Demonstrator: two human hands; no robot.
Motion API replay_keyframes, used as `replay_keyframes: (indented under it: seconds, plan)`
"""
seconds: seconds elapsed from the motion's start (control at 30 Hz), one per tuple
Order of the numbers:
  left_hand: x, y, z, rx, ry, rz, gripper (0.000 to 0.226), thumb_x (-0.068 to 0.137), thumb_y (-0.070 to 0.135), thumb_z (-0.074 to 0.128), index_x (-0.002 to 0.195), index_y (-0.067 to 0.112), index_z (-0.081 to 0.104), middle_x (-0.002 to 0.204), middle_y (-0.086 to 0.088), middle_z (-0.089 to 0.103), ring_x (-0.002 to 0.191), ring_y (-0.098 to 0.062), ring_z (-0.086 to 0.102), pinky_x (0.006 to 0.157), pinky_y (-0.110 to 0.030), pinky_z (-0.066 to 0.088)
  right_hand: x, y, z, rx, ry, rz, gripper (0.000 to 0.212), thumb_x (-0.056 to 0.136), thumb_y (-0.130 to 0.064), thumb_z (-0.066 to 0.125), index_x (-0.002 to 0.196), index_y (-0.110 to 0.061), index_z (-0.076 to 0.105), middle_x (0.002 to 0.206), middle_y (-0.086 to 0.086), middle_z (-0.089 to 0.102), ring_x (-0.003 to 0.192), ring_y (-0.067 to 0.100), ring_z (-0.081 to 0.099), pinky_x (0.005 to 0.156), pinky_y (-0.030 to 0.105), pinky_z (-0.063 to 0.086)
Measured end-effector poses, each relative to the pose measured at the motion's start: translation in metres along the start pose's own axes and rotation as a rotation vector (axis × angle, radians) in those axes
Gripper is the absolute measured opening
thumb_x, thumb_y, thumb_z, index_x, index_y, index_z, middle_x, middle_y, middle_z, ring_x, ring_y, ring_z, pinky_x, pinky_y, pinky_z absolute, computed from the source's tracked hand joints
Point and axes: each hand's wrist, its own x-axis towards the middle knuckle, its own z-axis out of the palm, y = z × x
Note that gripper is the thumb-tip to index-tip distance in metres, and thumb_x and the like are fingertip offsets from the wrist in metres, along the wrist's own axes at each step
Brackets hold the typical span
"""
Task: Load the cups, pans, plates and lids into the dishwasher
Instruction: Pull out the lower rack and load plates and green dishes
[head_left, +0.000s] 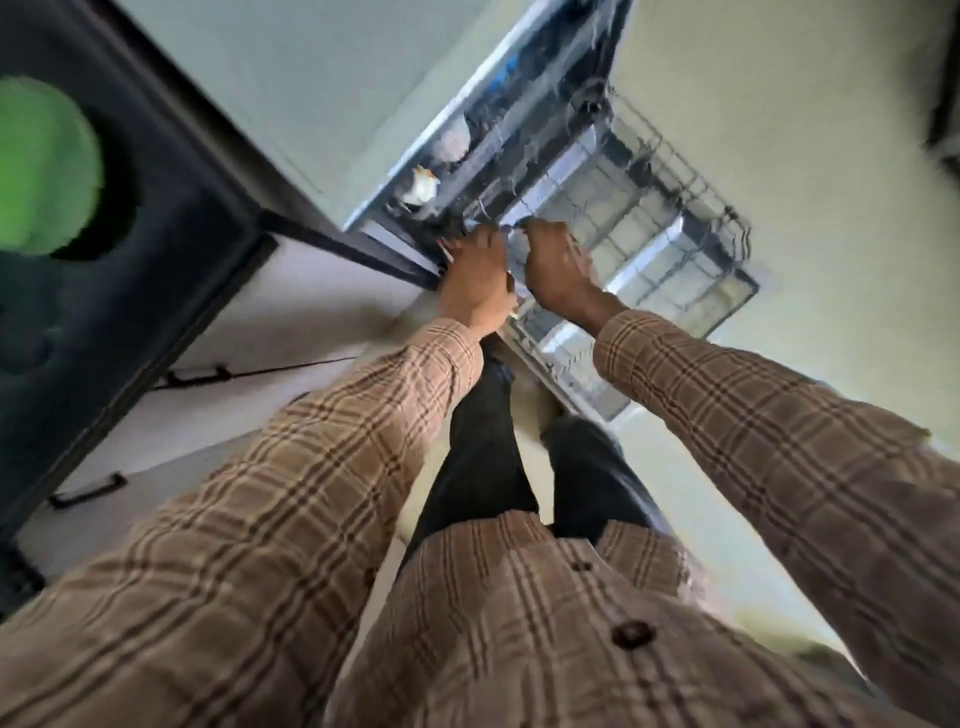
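Observation:
The whole view is motion-blurred. The dishwasher (524, 104) stands open at the top centre. Its wire lower rack (675, 234) is pulled out over the lowered door (576, 379). Pale cups (423, 187) sit in the upper rack deeper inside, on the left. My left hand (475, 275) and my right hand (556, 270) are side by side at the near corner of the pulled-out rack, fingers curled over its wire rim. A small pale patch shows between the two hands; the blur hides what it is.
A black countertop (156, 208) runs along the left with a round green object (36, 166) on it. White drawers with black handles (192, 374) sit below it. Pale floor (805, 130) lies to the right of the rack. My legs stand beside the door.

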Motion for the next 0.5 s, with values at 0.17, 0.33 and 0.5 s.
replay_keyframes:
  seconds: [0.17,0.33,0.5]
  plan:
    - [-0.058,0.025,-0.12,0.044,0.336,-0.067,0.058,0.087,0.007,0.065,0.142,0.002,0.047,0.136,-0.017,0.054,0.125,-0.034,0.053,0.107,-0.046,0.046,-0.017,-0.093,-0.093,-0.104,0.027,-0.305,0.045,0.091,-0.007,0.054,0.135,-0.016,0.052,0.134,0.013,0.058,0.121,0.034,0.054,0.093,0.049,0.051]
    - [-0.116,0.001,-0.229,0.138,0.612,-0.252,0.068,0.094,0.014,0.059,0.155,0.003,0.031,0.156,-0.019,0.038,0.146,-0.034,0.037,0.122,-0.046,0.032,-0.01,-0.194,-0.148,-0.247,0.166,-0.687,0.061,0.083,0.006,0.048,0.14,-0.015,0.049,0.134,0.006,0.056,0.124,0.029,0.045,0.091,0.047,0.051]
    - [-0.189,-0.04,-0.308,0.187,0.811,-0.495,0.074,0.097,0.022,0.055,0.16,0.008,0.02,0.164,-0.016,0.027,0.153,-0.035,0.025,0.123,-0.051,0.028,-0.017,-0.309,-0.169,-0.337,0.154,-0.981,0.058,0.083,0.003,0.052,0.14,-0.01,0.047,0.137,0.012,0.052,0.123,0.035,0.043,0.097,0.049,0.048]
